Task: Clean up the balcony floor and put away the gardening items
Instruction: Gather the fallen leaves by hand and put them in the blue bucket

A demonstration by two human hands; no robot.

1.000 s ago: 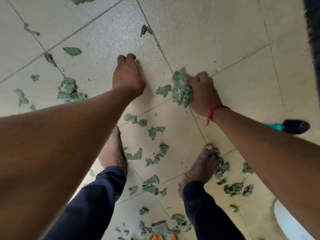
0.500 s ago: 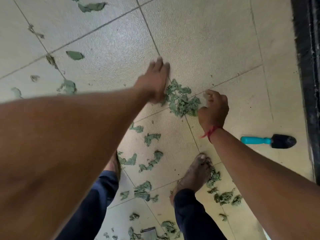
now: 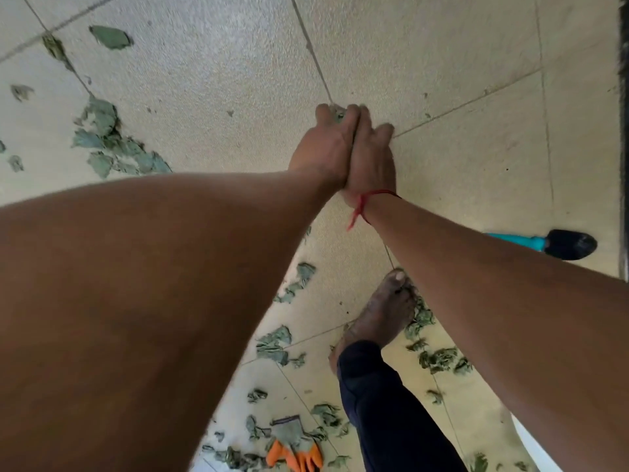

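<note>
Leaf scraps (image 3: 112, 144) lie scattered at left. The left hand (image 3: 323, 148) and right hand (image 3: 372, 158), apart 0.5 s ago, now press together, fingers closed around the gathered leaves; the trowel (image 3: 558, 244) waits right.

Trowel (image 3: 558, 244) lies right of the foot (image 3: 381, 311) — leaves (image 3: 115, 144) far left, glove (image 3: 292, 447) behind.

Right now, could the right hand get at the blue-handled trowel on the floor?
Probably not yet: the right hand is pressed against the left hand, cupping leaves between them. The trowel lies free on bare tile beyond the right forearm, so it would have to drop the leaves first.
</note>
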